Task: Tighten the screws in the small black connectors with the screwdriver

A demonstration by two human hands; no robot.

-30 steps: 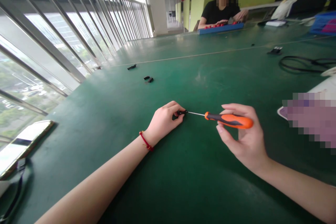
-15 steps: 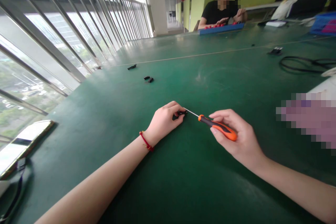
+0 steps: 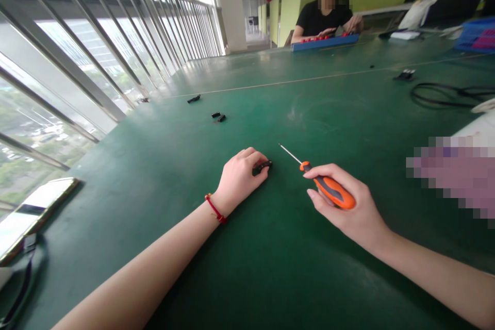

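My left hand (image 3: 242, 178), with a red bracelet at the wrist, rests on the green table (image 3: 247, 247) and pinches a small black part (image 3: 263, 166) between thumb and fingers. To its right, my right hand (image 3: 348, 201) holds a screwdriver (image 3: 333, 191) with an orange and dark grey handle. The thin metal shaft points up and to the left, and its tip is apart from the black part, above and to the right of it.
Small black pieces (image 3: 220, 118) and another (image 3: 194, 98) lie beyond my left hand. A phone (image 3: 36, 214) and cable are at the left, a black cable (image 3: 444, 95) at the right. Across the table a person (image 3: 323, 18) sits behind a blue tray (image 3: 325, 44).
The screwdriver tip has lifted away from the black part, up and to the right. The handle sits deeper in my right hand. The black part now lies at a different tilt in my left fingers.
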